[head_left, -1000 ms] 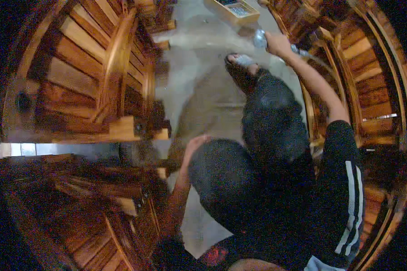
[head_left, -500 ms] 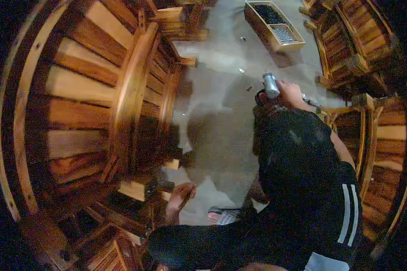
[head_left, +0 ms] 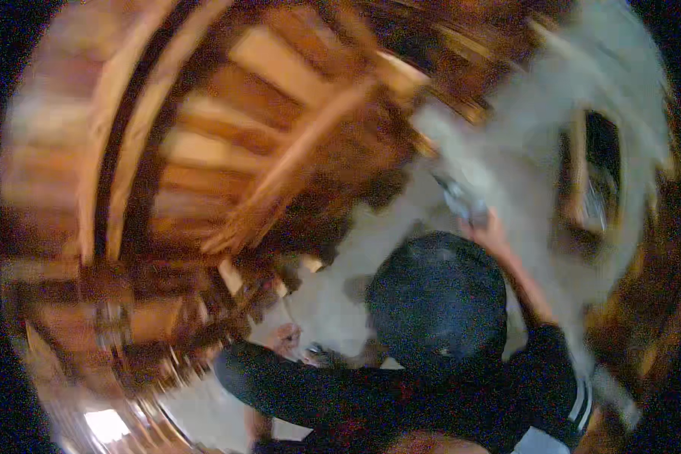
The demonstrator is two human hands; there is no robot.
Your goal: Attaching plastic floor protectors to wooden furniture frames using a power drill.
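My right hand is closed around a grey power drill, blurred by motion. The drill's dark front end points up and left, toward a slatted wooden bench, and looks apart from it. Low and left of centre, my left hand has its fingers curled in, near the bench's lower end. What those fingers hold, if anything, is too blurred to make out. Between the hands, a large rounded black shape, seemingly my bent knee, covers part of the floor.
A long wooden box stands on the grey floor at the right, with black small parts in one compartment and silvery ones in another. More wooden furniture lines the right edge. Other wooden pieces stand at the far side.
The view has swung round to the left, so the bench fills more of the middle and the box sits farther right. The drill now points toward the bench. My left hand stays low.
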